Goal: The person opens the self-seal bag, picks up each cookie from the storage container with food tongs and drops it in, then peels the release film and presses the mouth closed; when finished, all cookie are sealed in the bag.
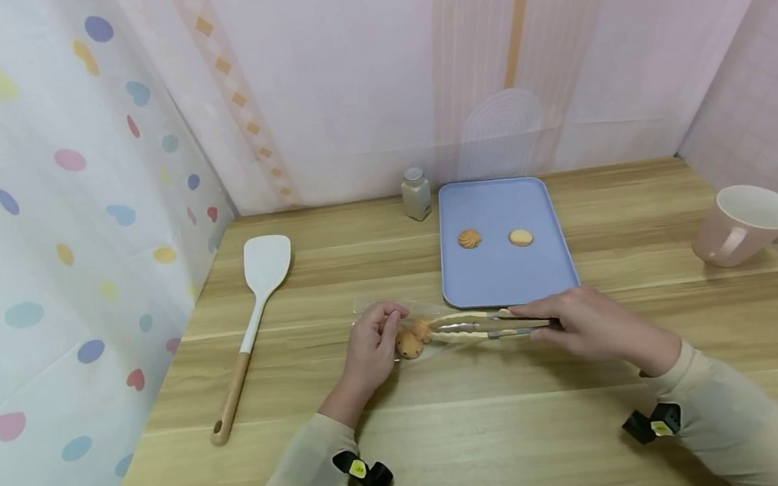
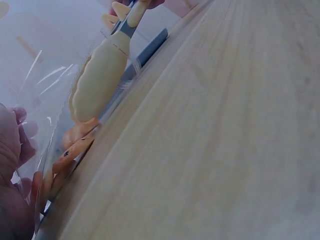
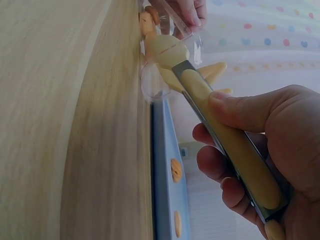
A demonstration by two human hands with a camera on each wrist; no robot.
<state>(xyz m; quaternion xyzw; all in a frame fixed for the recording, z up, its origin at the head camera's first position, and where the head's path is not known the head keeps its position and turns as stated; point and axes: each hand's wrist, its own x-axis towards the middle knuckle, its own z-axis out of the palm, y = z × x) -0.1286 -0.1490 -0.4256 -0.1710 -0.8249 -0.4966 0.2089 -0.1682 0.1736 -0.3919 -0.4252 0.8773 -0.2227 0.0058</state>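
My right hand (image 1: 580, 325) grips a pair of cream-tipped tongs (image 3: 227, 137), thumb on one arm and fingers round the other. The tongs' heads reach inside a clear plastic bag (image 2: 52, 95) lying on the table. At their tips is a cookie (image 1: 422, 330); whether they pinch it I cannot tell. Beside it in the bag lies a chocolate-chip cookie (image 1: 409, 344). My left hand (image 1: 372, 345) pinches the bag's left part between thumb and fingers. Just beyond the tongs, a blue tray (image 1: 506, 279) bears a swirled cookie (image 1: 469, 238) and a pale oval cookie (image 1: 520, 238).
A white spatula (image 1: 268, 261) with a wooden handle lies on the left. Behind, a small glass jar (image 1: 416, 194) stands next to the tray. At the right edge is a pink mug (image 1: 742, 227). Patterned curtains (image 1: 360, 68) border the wooden table (image 1: 475, 436).
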